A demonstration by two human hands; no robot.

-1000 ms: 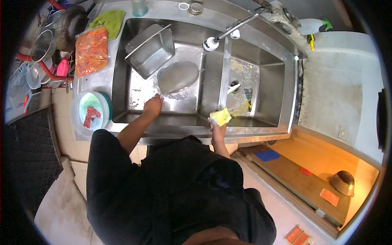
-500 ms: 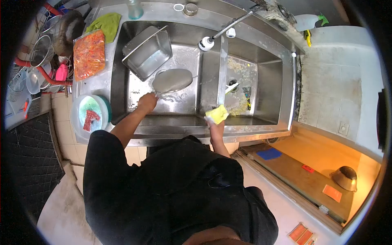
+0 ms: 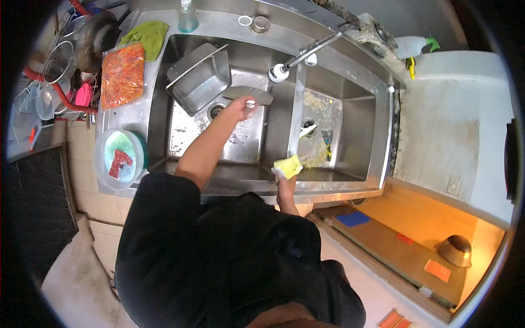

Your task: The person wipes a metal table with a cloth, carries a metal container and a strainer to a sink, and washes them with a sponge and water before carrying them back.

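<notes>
My left hand (image 3: 240, 107) reaches into the left basin of the steel double sink (image 3: 284, 183) and grips an oval metal plate (image 3: 249, 94), tilted on edge above the drain (image 3: 215, 111). The spray faucet head (image 3: 279, 72) hangs just right of the plate. My right hand (image 3: 284, 181) rests at the sink's front rim, closed on a yellow sponge (image 3: 288, 165).
A rectangular steel pan (image 3: 199, 76) leans in the left basin's far corner. On the left counter lie a bag of orange food (image 3: 122, 74), a green cloth (image 3: 146, 33) and a teal plate (image 3: 120, 158). A soap bottle (image 3: 187, 16) stands behind the sink. The right basin holds scraps.
My left hand lifted the oval plate from the basin floor and moved it up and right toward the faucet, tilting it on edge. The right hand with the sponge stayed at the rim.
</notes>
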